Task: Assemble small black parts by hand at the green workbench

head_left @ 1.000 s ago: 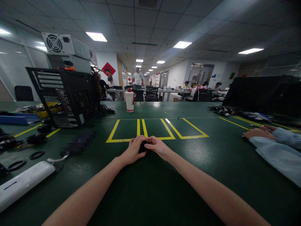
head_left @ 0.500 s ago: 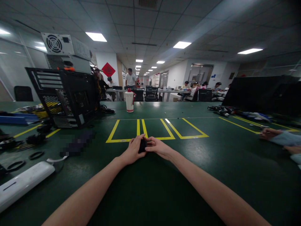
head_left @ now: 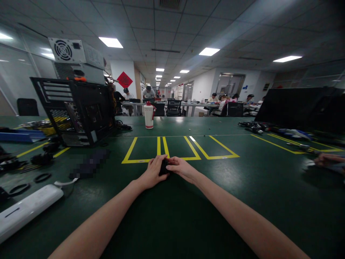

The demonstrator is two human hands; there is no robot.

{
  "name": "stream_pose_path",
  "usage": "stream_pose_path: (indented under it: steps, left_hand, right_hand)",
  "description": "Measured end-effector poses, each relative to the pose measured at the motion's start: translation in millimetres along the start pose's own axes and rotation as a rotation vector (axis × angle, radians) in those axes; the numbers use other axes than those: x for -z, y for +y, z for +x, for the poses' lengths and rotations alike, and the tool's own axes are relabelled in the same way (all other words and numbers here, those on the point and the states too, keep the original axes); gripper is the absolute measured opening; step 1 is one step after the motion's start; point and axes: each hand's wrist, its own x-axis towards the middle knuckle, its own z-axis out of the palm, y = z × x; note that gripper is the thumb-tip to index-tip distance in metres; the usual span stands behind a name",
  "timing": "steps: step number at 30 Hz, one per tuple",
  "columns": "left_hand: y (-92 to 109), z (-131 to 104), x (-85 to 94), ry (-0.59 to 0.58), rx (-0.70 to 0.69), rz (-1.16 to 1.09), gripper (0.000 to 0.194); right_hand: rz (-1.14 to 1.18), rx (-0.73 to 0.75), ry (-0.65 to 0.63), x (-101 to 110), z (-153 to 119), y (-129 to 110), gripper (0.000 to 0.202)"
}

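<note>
Small black object (head_left: 164, 167) sits center frame, low over or on the table (head_left: 172, 219), can't tell which; just below the yellow tape outlines (head_left: 134, 161). Left hand (head_left: 153, 170) has fingers curled partway round its left side, thumb underneath, seemingly to steady it and leave the right side reachable. Right hand (head_left: 184, 169): fingers bent, nearly together, tips at that right side; can't tell if they grip. Fingers hide most of the object. Around: white-red bottle (head_left: 149, 118) upper center, open computer case (head_left: 81, 115) upper left, white device (head_left: 29, 212) lower left, black rings (head_left: 42, 177) above it, dark monitor (head_left: 291, 108) upper right. Another person's blurred hand (head_left: 328, 159) at right edge, well apart.
</note>
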Motion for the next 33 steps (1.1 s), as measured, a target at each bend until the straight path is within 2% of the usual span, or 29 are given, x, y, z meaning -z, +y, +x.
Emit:
stream_pose_path:
  steps: [5,13,20,26,33]
  left_hand:
    - [2.5,-1.0,2.4,-0.016,-0.003,-0.008,0.062]
    - [-1.6,0.0,-1.7,-0.003,-0.003,-0.007,0.058]
    - [0.9,-0.6,0.2,-0.014,-0.013,-0.031,0.053]
    - [-5.2,0.5,-4.7,0.010,0.021,-0.035,0.069]
    - [-4.0,0.6,-2.8,-0.011,0.033,-0.035,0.059]
  right_hand:
    - [0.025,-0.019,0.024,-3.6,-2.9,-1.5,0.026]
    - [-0.041,0.034,0.030,2.6,4.2,4.8,0.042]
    - [-0.052,-0.020,0.002,-0.4,-1.8,1.4,0.031]
    - [-0.037,0.034,0.036,2.1,3.3,4.2,0.046]
    - [-0.046,0.031,-0.054,10.0,1.8,5.7,0.042]
